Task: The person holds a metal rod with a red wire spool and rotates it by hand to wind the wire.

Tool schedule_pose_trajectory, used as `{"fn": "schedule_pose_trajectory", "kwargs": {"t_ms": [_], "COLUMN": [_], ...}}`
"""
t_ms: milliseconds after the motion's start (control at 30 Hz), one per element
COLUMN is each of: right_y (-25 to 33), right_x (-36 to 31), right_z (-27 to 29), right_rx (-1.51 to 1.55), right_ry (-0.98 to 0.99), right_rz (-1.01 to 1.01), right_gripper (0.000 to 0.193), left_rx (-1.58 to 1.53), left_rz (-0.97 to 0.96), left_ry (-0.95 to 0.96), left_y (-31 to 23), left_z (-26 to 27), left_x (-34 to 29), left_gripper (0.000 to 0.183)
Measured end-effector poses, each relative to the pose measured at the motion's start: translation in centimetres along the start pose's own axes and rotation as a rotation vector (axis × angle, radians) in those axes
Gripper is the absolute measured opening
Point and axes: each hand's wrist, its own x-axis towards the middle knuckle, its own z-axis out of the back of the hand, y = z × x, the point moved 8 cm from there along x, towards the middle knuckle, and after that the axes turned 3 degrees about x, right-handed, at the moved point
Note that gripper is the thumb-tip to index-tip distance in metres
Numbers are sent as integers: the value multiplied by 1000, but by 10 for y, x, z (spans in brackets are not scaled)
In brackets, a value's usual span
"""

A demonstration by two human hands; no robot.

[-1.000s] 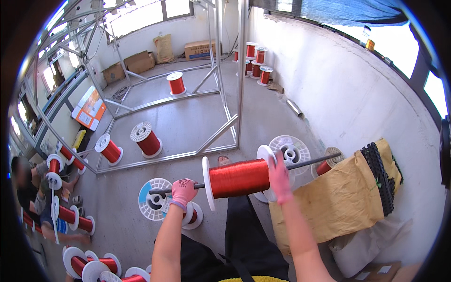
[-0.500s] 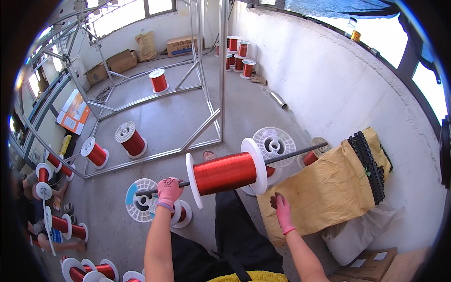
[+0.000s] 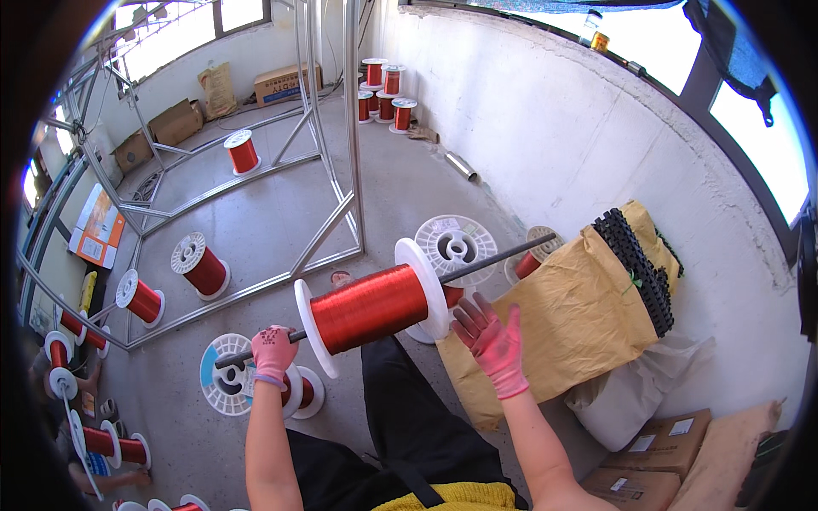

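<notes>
The left hand (image 3: 275, 349) grips a dark rod (image 3: 503, 256) slanting up rightward through the red wire spool (image 3: 371, 308), whose right flange (image 3: 435, 302) lies nearest the spread, empty right hand (image 3: 494, 342).

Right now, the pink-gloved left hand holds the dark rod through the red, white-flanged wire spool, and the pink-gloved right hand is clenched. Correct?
No: the head view shows the pink-gloved right hand spread open. The left hand does hold the dark rod through the spool.
</notes>
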Motion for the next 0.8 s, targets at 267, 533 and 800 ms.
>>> {"fn": "schedule_pose_trajectory", "kwargs": {"t_ms": [267, 533, 800], "right_y": [30, -35, -138], "right_x": [36, -48, -143], "right_z": [-16, -77, -27], "right_rx": [-378, -1204, -1787], "right_ry": [-31, 112, 511], "right_rz": [405, 228, 174], "right_gripper": [62, 42, 34], "left_rx": [20, -3, -26], "left_rz": [22, -16, 8], "left_ry": [48, -7, 77], "left_y": [-3, 6, 1], "left_z": [4, -8, 3], "left_x": [2, 2, 3], "left_gripper": [22, 21, 23]}}
